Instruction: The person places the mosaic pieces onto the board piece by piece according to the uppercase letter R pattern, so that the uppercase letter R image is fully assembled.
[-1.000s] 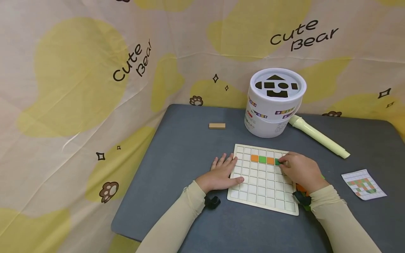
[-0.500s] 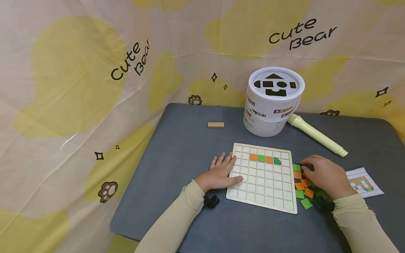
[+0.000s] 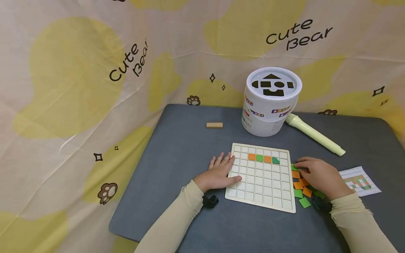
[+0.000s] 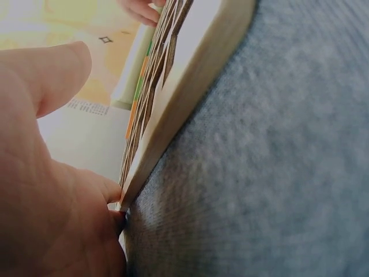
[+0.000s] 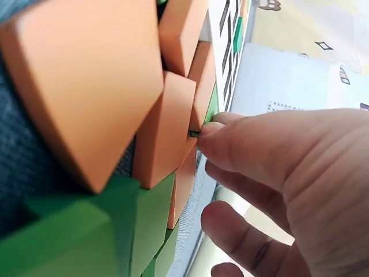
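My left hand (image 3: 217, 175) rests spread along the left edge of a white grid board (image 3: 261, 196), its thumb over the squares. In one row of the board sit two orange tiles (image 3: 251, 157), a green tile (image 3: 259, 158) and a tile with a dark green rounded shape (image 3: 275, 160). Beside the board's right edge is a pile of orange and green tiles (image 3: 307, 192). Over its far end, my right hand (image 3: 322, 175) pinches a green tile (image 5: 212, 107) with thumb and forefinger. The other fingers curl loosely in the right wrist view.
A white bucket (image 3: 269, 119) with shaped holes in its lid stands behind the board. A pale yellow tube (image 3: 317, 137) lies to its right. A small wooden block (image 3: 214, 125) is at the back left. A pattern card (image 3: 364, 175) lies right of my right hand.
My right hand left the board, where the dark green rounded tile now lies, and moved right to the pile, then slightly left to a green tile. The left hand stayed on the board.
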Demonstrator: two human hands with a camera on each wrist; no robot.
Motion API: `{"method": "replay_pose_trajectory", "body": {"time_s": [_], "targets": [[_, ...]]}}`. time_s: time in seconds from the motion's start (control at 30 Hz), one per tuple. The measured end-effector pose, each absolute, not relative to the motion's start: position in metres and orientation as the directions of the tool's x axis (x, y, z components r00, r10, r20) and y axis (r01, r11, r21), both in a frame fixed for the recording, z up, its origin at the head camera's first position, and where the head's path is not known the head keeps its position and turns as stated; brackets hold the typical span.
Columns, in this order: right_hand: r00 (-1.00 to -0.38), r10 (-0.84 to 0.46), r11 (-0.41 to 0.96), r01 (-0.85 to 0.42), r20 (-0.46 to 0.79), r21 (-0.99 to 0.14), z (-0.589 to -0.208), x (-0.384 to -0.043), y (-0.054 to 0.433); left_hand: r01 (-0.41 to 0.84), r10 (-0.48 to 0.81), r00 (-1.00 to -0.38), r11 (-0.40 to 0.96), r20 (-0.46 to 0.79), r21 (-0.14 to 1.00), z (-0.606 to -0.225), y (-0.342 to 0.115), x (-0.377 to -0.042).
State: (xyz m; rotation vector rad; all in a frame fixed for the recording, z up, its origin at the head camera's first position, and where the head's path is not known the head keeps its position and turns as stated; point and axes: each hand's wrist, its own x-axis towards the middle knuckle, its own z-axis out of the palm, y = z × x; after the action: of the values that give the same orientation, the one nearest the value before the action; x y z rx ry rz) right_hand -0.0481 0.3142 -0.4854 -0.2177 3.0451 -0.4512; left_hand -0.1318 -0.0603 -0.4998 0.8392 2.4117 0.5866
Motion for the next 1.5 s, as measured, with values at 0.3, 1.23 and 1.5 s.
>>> {"method": "replay_pose_trajectory", "body": {"time_s": [0.3,1.23,1.5], "targets": [[-0.994,-0.097,0.96,-0.079,-0.056,-0.267,-0.483,-0.051,0.314,0.433,0.655,-0.681,0.721,-0.328,0.54,-0.503,-0.061,-0.133],[-0.943,-0.311,0.864,-0.333,0.12,-0.378,-0.477,-0.085,0.216,0.467,0.674,-0.667,0.71,-0.317,0.527,-0.504,-0.053,-0.133],[-0.925,-0.357,0.855,-0.379,0.128,-0.354,-0.488,-0.094,0.198,0.448,0.649,-0.687,0.732,-0.326,0.514,-0.508,-0.06,-0.132]]}}
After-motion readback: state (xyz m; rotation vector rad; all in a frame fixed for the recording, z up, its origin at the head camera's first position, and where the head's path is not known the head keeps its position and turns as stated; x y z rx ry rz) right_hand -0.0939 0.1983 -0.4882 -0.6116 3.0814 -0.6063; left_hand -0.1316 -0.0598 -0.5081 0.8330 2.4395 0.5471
